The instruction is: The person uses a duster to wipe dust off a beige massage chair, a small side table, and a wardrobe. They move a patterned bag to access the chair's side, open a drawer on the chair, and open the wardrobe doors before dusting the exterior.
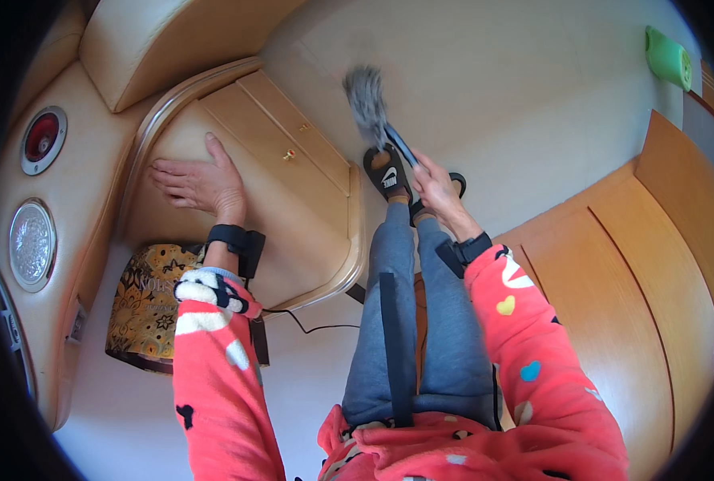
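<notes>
In my right hand [436, 185] is the dark handle of a fluffy grey duster [366, 102]. Its blurred head hangs over the pale floor, just beyond the toe of my dark slide sandal [387, 174]. My left hand [201, 183] holds nothing; its thumb stands apart from the fingers. That hand is over the beige bedside cabinet [273, 222], and whether it touches the surface I cannot tell. Two small gold knobs [289, 155] sit on the cabinet's drawer fronts.
Beige padded furniture [92, 228] with round red and clear lights curves along the left. Below the cabinet stands a patterned bag [146, 306] bearing writing. A thin black cable [327, 327] runs toward my legs. Wooden panels [603, 312] line the right; a green bin [668, 60] is at upper right.
</notes>
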Demonstrator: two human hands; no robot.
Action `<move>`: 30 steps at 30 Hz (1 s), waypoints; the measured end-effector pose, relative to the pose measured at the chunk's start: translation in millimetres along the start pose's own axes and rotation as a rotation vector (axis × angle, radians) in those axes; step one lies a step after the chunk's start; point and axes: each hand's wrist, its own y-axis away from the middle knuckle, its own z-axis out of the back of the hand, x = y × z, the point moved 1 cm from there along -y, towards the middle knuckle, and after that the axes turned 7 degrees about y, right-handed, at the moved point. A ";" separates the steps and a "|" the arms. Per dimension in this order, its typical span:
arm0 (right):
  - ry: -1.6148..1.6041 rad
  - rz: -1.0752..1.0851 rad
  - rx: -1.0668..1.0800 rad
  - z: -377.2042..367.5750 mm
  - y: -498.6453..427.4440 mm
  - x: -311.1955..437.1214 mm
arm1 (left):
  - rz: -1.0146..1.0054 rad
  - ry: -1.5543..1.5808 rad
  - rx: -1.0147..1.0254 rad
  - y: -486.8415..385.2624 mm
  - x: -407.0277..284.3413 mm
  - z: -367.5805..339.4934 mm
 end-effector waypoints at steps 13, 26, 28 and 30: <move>0.548 0.051 -0.171 -37.4 -14.5 -164.6 | 0.007 -0.003 0.018 -8.5 15.6 -16.3; 0.441 0.158 0.088 8.4 151.7 -126.0 | 0.028 0.024 0.016 -7.8 16.2 -20.7; 0.462 0.135 0.014 -7.7 91.8 -152.1 | 0.025 0.019 0.024 -8.7 16.6 -20.0; 0.562 0.098 -0.100 -22.5 29.1 -172.0 | 0.014 0.012 0.011 -8.6 16.4 -18.5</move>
